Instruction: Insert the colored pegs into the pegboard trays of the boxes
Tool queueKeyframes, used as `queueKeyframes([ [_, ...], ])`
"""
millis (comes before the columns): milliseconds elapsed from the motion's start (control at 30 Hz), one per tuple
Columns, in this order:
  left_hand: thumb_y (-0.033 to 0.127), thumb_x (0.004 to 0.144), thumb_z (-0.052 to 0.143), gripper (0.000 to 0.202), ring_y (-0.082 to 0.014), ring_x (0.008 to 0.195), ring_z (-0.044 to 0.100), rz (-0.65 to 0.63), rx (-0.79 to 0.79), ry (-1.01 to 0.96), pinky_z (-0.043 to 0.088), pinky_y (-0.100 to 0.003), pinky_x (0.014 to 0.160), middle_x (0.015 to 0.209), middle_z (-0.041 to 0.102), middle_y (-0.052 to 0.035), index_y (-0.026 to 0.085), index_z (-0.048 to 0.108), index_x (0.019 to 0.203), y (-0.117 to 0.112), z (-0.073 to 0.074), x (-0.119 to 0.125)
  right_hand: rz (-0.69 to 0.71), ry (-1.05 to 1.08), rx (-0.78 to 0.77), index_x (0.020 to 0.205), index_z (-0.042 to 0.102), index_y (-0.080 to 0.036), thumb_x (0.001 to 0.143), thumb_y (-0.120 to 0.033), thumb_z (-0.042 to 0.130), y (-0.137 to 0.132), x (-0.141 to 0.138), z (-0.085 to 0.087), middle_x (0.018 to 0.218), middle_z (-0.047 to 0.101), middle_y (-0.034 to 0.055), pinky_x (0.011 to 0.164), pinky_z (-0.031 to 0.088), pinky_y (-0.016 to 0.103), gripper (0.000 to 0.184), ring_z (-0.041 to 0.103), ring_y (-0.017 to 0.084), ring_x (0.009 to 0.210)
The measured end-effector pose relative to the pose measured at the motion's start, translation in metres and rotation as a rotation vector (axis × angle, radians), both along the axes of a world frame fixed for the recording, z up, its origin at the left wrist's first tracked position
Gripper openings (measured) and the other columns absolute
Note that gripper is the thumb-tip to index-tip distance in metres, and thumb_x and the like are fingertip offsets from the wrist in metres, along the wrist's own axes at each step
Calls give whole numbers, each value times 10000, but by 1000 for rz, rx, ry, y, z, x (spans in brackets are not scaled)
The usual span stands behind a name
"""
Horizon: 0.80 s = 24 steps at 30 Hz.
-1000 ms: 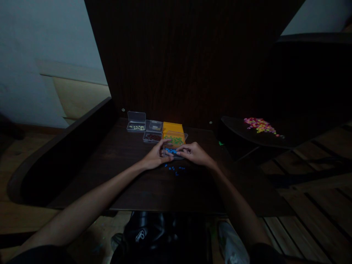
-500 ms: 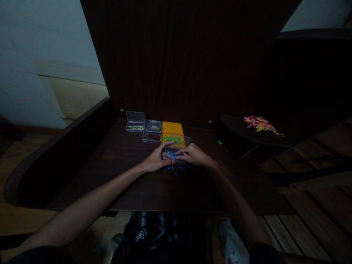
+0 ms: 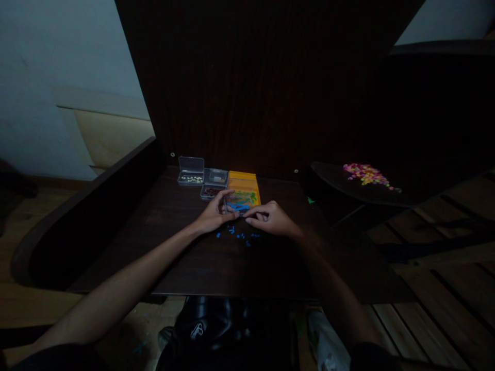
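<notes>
At a dark wooden seat (image 3: pixel 185 268) in dim light, a person's left hand (image 3: pixel 214 213) grasps the left side of a small clear box (image 3: pixel 236 210) holding blue pieces (image 3: pixel 243 207), just on the near side of an open orange case (image 3: pixel 242 180) with green pieces (image 3: pixel 253 197). The right hand (image 3: pixel 271 218), fingers bent, meets the box's near right edge; whether it pinches the rim, a piece or nothing is too dark and blurred to tell. A few blue strays (image 3: pixel 232 230) lie on the seat nearer the person. Farther left stand an open box of pale pieces (image 3: pixel 191 179) and a box of dark reddish ones (image 3: pixel 212 192), partly behind the left hand. (A multicoloured heap (image 3: pixel 366 174) sits well apart, on a ledge to the right.)

The step in hand appears to be handling the blue pieces at their box. The next move, by that reading, calls for a level, steady left-hand hold and fine fingertip work from the right, lest more pieces spill.
</notes>
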<state>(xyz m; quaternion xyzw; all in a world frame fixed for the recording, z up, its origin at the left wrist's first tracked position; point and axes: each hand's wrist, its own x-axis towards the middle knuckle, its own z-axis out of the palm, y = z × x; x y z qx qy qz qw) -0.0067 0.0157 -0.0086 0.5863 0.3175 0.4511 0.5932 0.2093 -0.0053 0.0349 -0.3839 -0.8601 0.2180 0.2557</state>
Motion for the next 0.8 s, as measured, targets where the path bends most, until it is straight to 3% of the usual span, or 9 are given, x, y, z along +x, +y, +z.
queueKeyframes([
  [167,251,628,810,738,-100,755,606,83,55,20,556,-346,789,1316,494,-122,218,465,1279,6,2,-6,73,-225,15,995,743,-193,854,-263,600,-4,-22,-13,612,630,-20,580,356,192,214,503,82,530],
  [333,288,622,823,760,-95,759,602,90,68,22,552,-336,798,1322,483,-128,211,452,1281,9,1,-7,88,-371,37,1027,736,-226,871,-254,583,-6,-33,-18,679,684,2,618,360,219,220,577,120,611],
  [500,255,622,825,747,-98,759,612,99,61,25,554,-359,826,1303,501,-128,209,464,1275,10,0,-7,29,-420,36,1086,713,-233,835,-284,616,-5,-31,-16,729,697,9,637,377,222,274,595,136,657],
  [800,258,618,831,741,-103,770,620,95,51,25,553,-383,853,1302,513,-125,211,472,1264,6,2,-6,124,-348,3,1024,729,-232,855,-221,569,-3,-28,-21,713,686,-5,600,350,206,233,544,105,586],
])
